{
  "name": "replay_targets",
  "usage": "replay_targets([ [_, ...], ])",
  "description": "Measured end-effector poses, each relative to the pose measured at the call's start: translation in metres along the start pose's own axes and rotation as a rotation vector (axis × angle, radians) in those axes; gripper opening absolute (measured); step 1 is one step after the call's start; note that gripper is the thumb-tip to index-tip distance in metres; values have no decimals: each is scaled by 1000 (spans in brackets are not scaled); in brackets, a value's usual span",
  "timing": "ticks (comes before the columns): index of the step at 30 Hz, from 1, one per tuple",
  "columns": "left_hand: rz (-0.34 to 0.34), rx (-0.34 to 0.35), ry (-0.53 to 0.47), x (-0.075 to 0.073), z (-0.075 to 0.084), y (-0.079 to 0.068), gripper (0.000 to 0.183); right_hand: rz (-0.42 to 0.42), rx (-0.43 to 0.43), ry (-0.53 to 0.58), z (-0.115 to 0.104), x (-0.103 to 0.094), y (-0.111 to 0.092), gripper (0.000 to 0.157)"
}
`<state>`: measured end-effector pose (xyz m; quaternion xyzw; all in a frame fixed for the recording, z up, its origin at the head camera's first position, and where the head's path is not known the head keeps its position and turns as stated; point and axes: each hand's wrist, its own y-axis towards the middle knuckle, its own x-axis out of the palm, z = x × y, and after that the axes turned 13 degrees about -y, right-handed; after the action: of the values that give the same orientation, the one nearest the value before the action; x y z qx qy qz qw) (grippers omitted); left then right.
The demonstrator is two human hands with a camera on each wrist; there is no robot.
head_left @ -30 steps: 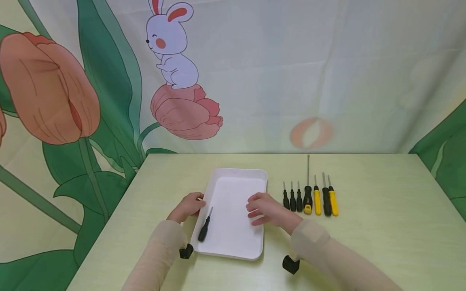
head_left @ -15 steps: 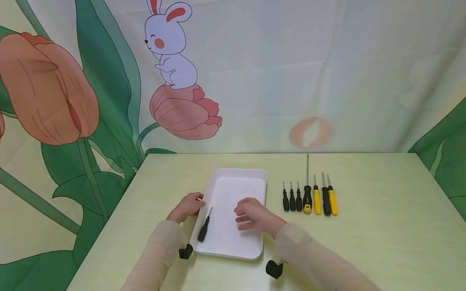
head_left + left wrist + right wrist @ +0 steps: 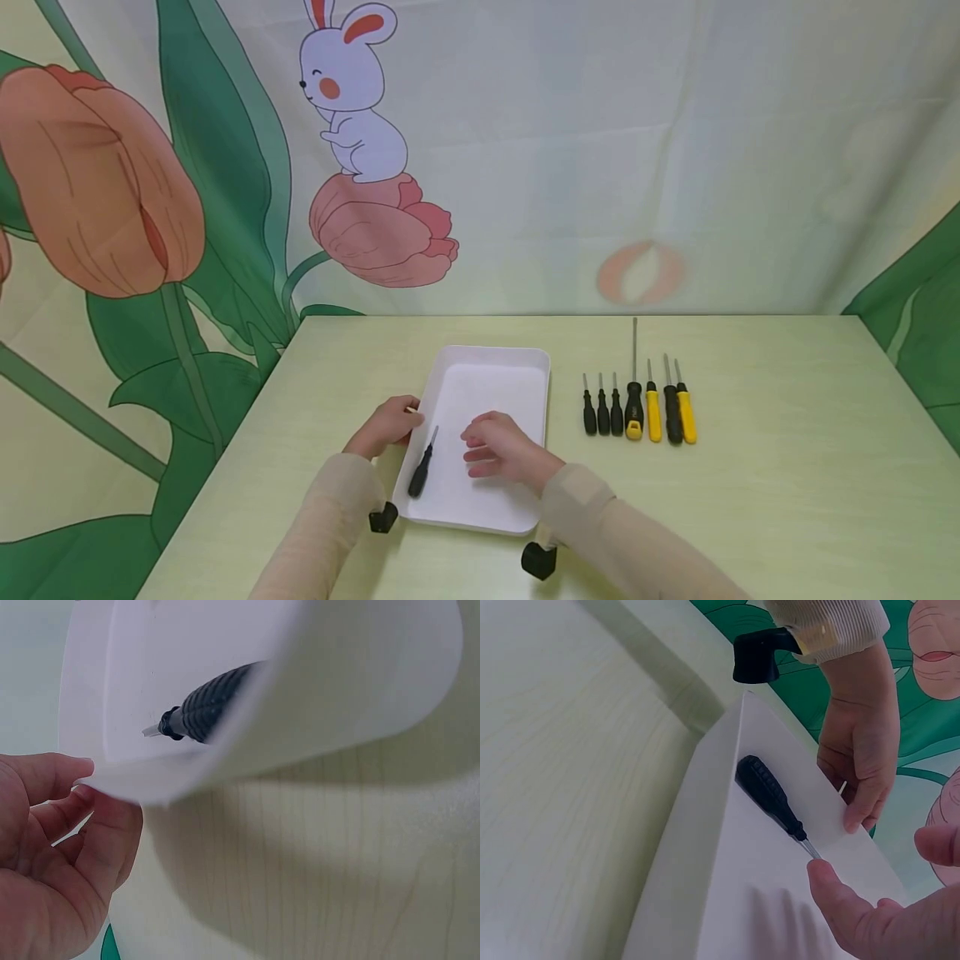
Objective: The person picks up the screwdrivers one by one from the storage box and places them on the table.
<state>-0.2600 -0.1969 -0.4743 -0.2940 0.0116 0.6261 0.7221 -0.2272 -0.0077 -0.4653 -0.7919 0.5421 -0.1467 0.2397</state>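
Observation:
A white tray [image 3: 495, 387] stands on the table with one small black screwdriver [image 3: 422, 472] lying along its left side, tip pointing away from me. My left hand [image 3: 385, 426] pinches the tray's left rim between thumb and fingers, as the left wrist view shows up close. Over the inside of the tray hovers my right hand [image 3: 501, 448], fingers apart and holding nothing. In the right wrist view the right fingertips [image 3: 821, 874] overlap the shaft end of the screwdriver, whose ribbed handle [image 3: 763, 789] is in plain sight.
Right of the tray, several screwdrivers lie in a row: small black ones [image 3: 603, 415], a long-shafted black one [image 3: 634, 408], a yellow one [image 3: 654, 415], and a black and yellow pair [image 3: 678, 412]. A printed curtain [image 3: 525, 167] hangs behind the table [image 3: 795, 467].
My right hand has moved left from the tray's right rim to over its middle. The left hand, tray and screwdrivers have stayed in place.

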Motion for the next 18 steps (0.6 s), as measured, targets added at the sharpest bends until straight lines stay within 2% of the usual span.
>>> replay_targets([
  [18, 19, 3, -2, 1, -2, 3, 28, -5, 3, 84, 7, 22, 9, 25],
])
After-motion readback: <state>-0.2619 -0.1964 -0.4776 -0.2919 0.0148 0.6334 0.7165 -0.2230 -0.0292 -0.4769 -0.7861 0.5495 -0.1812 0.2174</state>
